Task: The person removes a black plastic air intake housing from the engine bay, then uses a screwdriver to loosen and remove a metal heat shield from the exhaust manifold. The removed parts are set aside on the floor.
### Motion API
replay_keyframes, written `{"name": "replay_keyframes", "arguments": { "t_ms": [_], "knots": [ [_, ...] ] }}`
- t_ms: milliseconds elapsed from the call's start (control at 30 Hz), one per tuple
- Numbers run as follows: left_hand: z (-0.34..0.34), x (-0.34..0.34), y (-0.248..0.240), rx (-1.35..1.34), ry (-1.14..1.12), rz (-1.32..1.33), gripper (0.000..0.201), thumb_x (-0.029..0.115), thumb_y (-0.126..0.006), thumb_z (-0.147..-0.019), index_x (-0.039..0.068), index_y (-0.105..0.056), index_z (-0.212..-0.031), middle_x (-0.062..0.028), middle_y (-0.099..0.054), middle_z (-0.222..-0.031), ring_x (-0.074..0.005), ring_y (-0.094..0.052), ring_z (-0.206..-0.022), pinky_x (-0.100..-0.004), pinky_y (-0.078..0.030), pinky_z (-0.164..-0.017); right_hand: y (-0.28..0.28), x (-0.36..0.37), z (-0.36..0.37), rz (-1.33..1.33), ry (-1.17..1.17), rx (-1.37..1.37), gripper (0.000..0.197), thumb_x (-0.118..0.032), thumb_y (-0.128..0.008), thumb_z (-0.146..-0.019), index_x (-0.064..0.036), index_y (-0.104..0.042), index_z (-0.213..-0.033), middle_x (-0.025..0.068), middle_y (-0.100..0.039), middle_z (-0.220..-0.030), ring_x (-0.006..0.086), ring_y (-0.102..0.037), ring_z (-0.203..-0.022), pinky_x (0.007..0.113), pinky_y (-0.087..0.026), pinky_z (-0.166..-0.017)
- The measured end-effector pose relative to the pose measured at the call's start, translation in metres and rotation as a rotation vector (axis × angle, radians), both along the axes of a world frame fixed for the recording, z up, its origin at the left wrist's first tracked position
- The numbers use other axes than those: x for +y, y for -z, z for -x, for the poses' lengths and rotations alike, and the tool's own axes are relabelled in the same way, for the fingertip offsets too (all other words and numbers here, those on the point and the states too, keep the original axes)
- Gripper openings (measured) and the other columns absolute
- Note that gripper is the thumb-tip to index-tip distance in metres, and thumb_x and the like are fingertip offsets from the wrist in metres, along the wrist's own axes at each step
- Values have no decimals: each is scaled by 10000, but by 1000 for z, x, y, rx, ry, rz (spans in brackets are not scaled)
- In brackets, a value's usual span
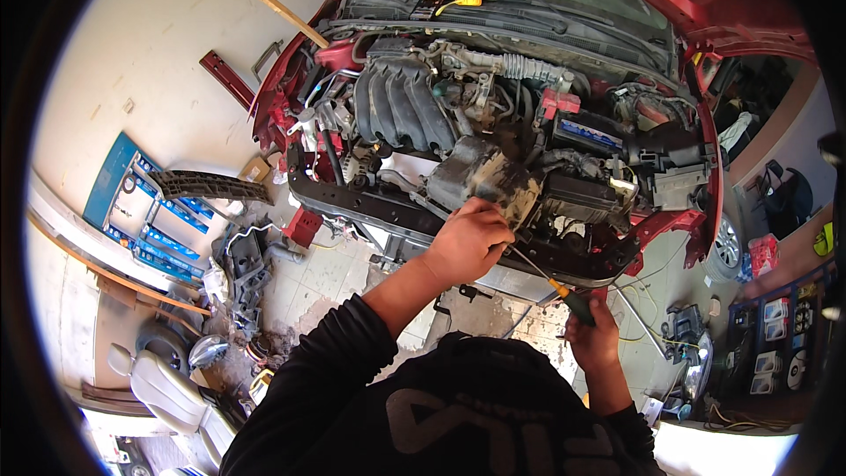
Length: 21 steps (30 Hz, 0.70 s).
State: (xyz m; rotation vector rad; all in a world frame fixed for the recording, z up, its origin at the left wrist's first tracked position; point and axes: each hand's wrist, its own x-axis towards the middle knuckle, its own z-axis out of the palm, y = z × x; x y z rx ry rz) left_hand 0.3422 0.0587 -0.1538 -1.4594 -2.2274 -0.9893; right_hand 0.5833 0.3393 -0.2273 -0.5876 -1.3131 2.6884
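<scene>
In a garage, the right hand grasps a screwdriver, seemingly slanted for reach toward the left hand, a black housing beyond its curled fingers, hold unclear.

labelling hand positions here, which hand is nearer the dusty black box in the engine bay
Left. The left hand is at the near edge of the dusty black box; the right hand is apart from it, to the right and nearer the person, holding a screwdriver.
</scene>
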Motion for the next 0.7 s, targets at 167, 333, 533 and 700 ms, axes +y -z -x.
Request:
{"name": "replay_keyframes", "arguments": {
  "t_ms": [167, 333, 533, 700],
  "knots": [
    [-1, 0, 1, -2, -23, 10, 146, 100, -822, -911, 160, -841, -1043, -4, -800, -1133, -339, -669, -1306, -483, -546, -1124, 0, -1, 1, 166, 164, -129, 278, -389, -627, -1154, -150, -642, -1297, 87, -720, -1021, 226, -658, -790, 373, -501, -632],
    [-2, 0, 0, -5, -32, 12, 143, 110, -824, -915, 170, -844, -1044, 11, -799, -1134, -331, -662, -1318, -483, -546, -1120, 1, 2, 3, 42, 20, -186, 283, -394, -618, -1154, -155, -647, -1304, 77, -715, -1027, 222, -647, -801, 379, -504, -650],
    [-5, 0, -3, -20, -32, 13, 180, 64, -832, -909, 145, -848, -1070, -14, -810, -1130, -354, -683, -1278, -460, -534, -1136, 1, 0, 6, 193, 125, -123, 305, -435, -584, -1176, -156, -656, -1278, 67, -696, -962, 221, -637, -776, 392, -503, -643],
    [-4, 0, -2, -32, -39, 12, 171, 68, -833, -914, 150, -843, -1063, -6, -810, -1134, -351, -680, -1282, -461, -528, -1145, -1, 3, 5, 57, 88, -63, 328, -474, -577, -1178, -173, -663, -1277, 63, -710, -988, 219, -641, -787, 381, -496, -640]
  ]
}}
